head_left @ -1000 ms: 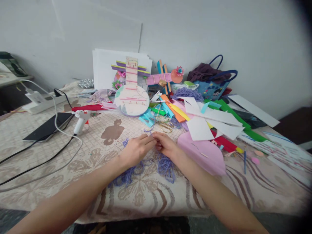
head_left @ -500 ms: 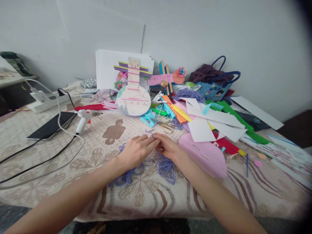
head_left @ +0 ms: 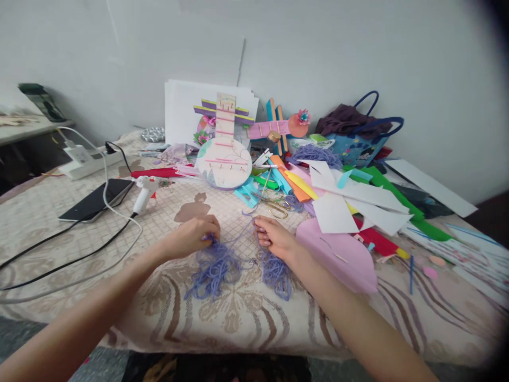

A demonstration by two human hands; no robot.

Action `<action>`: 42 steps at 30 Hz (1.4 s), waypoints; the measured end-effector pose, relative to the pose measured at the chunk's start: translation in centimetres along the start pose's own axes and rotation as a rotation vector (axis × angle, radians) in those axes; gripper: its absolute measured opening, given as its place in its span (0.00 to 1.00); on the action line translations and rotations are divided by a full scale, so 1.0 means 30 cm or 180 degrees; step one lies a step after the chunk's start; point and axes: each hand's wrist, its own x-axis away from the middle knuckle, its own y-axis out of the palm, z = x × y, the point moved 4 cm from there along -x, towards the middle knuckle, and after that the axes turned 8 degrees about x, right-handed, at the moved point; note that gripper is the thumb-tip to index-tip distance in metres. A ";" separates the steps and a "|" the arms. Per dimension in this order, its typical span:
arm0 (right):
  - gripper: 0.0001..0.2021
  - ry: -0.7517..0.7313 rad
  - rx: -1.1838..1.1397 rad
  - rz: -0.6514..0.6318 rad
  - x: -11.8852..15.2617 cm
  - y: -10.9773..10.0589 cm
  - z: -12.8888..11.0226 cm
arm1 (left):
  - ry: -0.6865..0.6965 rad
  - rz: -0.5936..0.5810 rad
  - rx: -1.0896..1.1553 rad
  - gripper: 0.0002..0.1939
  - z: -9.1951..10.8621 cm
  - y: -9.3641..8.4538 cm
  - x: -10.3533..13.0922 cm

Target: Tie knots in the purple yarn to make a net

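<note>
Purple yarn point(head_left: 214, 268) lies in a loose tangle near the front of the table, with my left hand point(head_left: 195, 236) closed on strands at its top. My right hand point(head_left: 272, 237) pinches a strand of the same yarn. Below that hand hangs or lies a smaller purple yarn bundle point(head_left: 276, 276); whether it is gripped is hidden by the fingers. Thin strands run across the gap between both hands. Gold-handled scissors point(head_left: 276, 208) rest just beyond my right hand. A pink paper piece point(head_left: 338, 260) lies beside my right forearm.
To the left are a white glue gun point(head_left: 145, 193), a black tablet-like slab point(head_left: 97, 199), cables and a power strip point(head_left: 89, 163). Decorated cardboard instruments point(head_left: 225, 164) stand at the back. White paper scraps point(head_left: 334, 215) and a blue bag point(head_left: 353, 148) are on the right.
My left hand has moved left, away from my right hand, and now grips the yarn tangle. My right hand stays nearly in place. The view has shifted slightly.
</note>
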 end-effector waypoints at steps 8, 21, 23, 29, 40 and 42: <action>0.13 -0.0407 0.0236 0.0039 0.006 0.007 -0.014 | -0.0525 0.1388 -0.0012 0.10 0.092 -0.189 0.018; 0.13 -0.0655 0.0412 -0.0025 0.014 0.000 -0.024 | 0.0252 0.2677 0.0323 0.10 0.329 -0.163 0.043; 0.13 -0.0661 0.0404 -0.0032 0.015 0.003 -0.025 | 0.0360 0.2866 0.0216 0.09 0.336 -0.174 0.038; 0.14 -0.0733 0.0313 -0.0083 0.016 0.003 -0.027 | -0.0140 0.2075 0.2063 0.06 0.223 -0.079 -0.010; 0.15 -0.0666 0.0225 -0.0166 0.017 0.014 -0.027 | -0.1361 0.0992 0.5215 0.06 0.050 0.040 -0.007; 0.15 -0.0653 0.0237 -0.0173 0.020 0.018 -0.026 | -0.1407 0.0950 0.4952 0.06 0.049 0.040 -0.011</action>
